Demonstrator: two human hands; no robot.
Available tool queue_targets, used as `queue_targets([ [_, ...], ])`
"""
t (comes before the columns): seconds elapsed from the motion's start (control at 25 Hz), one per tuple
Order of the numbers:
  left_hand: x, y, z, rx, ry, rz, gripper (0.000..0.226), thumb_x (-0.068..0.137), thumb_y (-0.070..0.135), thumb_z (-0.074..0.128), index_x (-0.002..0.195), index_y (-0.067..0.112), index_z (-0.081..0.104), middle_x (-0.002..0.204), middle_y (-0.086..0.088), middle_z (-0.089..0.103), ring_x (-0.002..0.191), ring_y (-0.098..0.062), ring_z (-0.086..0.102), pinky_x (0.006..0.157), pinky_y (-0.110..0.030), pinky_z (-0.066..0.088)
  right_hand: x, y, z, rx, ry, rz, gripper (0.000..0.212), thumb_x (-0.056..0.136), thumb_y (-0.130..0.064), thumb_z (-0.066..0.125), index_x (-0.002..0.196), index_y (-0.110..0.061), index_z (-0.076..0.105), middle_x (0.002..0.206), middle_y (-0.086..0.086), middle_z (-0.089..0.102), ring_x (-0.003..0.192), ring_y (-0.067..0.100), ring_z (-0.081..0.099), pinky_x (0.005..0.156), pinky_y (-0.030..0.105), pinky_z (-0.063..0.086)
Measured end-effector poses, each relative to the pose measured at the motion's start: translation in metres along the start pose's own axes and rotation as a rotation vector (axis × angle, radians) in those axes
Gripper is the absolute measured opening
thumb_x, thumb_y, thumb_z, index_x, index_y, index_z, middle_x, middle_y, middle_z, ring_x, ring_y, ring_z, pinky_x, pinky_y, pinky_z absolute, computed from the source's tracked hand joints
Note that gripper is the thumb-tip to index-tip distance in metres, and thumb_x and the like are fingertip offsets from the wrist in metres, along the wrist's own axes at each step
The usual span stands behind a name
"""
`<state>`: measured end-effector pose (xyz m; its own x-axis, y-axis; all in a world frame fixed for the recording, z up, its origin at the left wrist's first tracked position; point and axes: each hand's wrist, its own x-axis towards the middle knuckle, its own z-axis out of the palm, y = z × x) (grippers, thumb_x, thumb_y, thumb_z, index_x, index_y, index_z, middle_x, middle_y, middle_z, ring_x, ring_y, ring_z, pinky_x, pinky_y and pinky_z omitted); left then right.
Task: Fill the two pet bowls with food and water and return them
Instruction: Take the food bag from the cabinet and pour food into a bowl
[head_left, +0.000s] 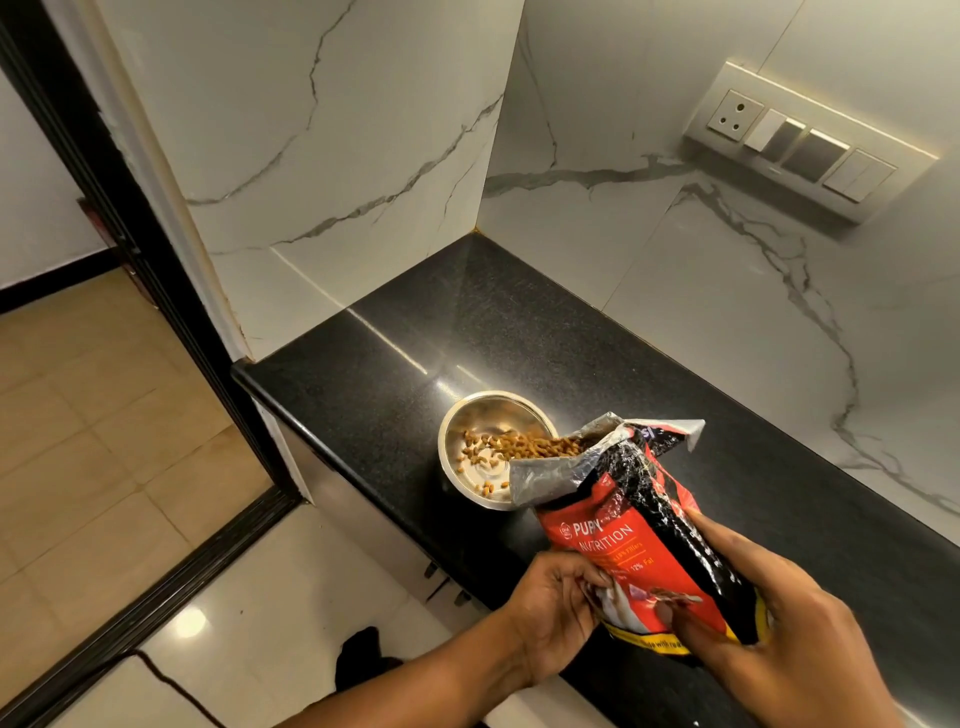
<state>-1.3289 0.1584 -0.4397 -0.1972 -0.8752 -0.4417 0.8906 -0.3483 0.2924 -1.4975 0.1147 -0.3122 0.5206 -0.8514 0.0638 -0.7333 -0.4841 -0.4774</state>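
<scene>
A steel pet bowl (467, 415) stands near the front edge of the black counter (519, 322). Brown kibble (519, 446) streams from the torn foil mouth of a red and black puppy food bag (623, 519) into the bowl, and some pieces lie on its bottom. The bag is tilted left over the bowl's right rim. My left hand (550, 608) grips the bag's lower left corner. My right hand (774, 629) holds its bottom right side. Only one bowl is in view.
White marble walls close the counter at the back and right. A switch and socket panel (800, 140) sits on the right wall. To the left is a dark door frame (156, 291) and tiled floor. A dark object (363, 660) lies on the floor below.
</scene>
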Motion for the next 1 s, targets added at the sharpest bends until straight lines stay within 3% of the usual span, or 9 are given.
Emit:
queue_targets([
  [0.32,-0.002,-0.004,0.001,0.087,0.037,0.034,0.029,0.077,-0.002,0.05,0.077,0.008,0.077,0.088,-0.01,0.079,0.087,-0.022,0.072,0.089,-0.03,0.059,-0.008,0.013,0.002,0.052,-0.017,0.007,0.109,0.059,-0.016,0.107,0.143,-0.056,0.051,0.126,-0.027,0.066,0.123,0.027,0.069,0.099,0.061,0.061],
  [0.44,0.0,-0.008,-0.003,0.145,0.046,0.064,0.031,0.08,-0.007,0.051,0.086,0.007,0.078,0.091,-0.009,0.08,0.088,-0.02,0.075,0.085,-0.029,0.062,-0.014,0.023,0.005,0.14,-0.007,0.034,0.103,0.06,-0.016,0.107,0.146,-0.049,0.059,0.132,-0.017,0.072,0.125,0.025,0.071,0.1,0.058,0.062],
  [0.56,0.005,-0.012,-0.009,0.218,0.075,0.143,0.038,0.08,-0.015,0.053,0.109,0.003,0.071,0.101,-0.012,0.082,0.097,-0.023,0.077,0.087,-0.032,0.062,-0.021,0.03,0.009,0.292,0.038,0.078,0.094,0.06,-0.025,0.105,0.14,-0.054,0.066,0.129,-0.015,0.078,0.121,0.015,0.075,0.099,0.048,0.065],
  [0.68,0.006,-0.011,-0.009,0.334,0.09,0.224,0.044,0.064,-0.003,0.071,0.102,0.016,0.082,0.102,-0.009,0.084,0.098,-0.02,0.079,0.085,-0.032,0.062,-0.025,0.028,0.01,0.454,0.053,0.134,0.09,0.055,-0.034,0.102,0.133,-0.061,0.067,0.129,-0.018,0.078,0.115,0.006,0.077,0.093,0.038,0.066],
  [0.76,0.003,-0.006,-0.007,0.409,0.104,0.272,0.049,0.061,0.005,0.077,0.104,0.026,0.084,0.106,-0.006,0.085,0.1,-0.017,0.08,0.086,-0.03,0.062,-0.023,0.031,0.015,0.535,0.049,0.177,0.09,0.054,-0.026,0.104,0.132,-0.054,0.07,0.127,-0.013,0.08,0.112,0.007,0.079,0.089,0.036,0.066],
  [0.88,-0.006,0.006,-0.007,0.551,0.133,0.333,0.057,0.07,0.014,0.086,0.119,0.042,0.074,0.119,0.001,0.083,0.108,-0.01,0.078,0.086,-0.023,0.061,-0.016,0.037,0.026,0.652,0.054,0.283,0.086,0.046,-0.007,0.103,0.118,-0.047,0.079,0.112,-0.007,0.085,0.095,0.004,0.082,0.073,0.013,0.063],
  [1.0,-0.021,0.027,0.001,0.744,0.119,0.417,0.065,0.08,0.024,0.086,0.135,0.05,0.063,0.13,0.014,0.078,0.12,-0.003,0.072,0.098,-0.024,0.06,-0.008,0.039,0.043,0.768,0.078,0.38,0.081,0.037,0.0,0.098,0.11,-0.029,0.079,0.095,-0.006,0.087,0.081,0.005,0.083,0.062,0.011,0.06],
])
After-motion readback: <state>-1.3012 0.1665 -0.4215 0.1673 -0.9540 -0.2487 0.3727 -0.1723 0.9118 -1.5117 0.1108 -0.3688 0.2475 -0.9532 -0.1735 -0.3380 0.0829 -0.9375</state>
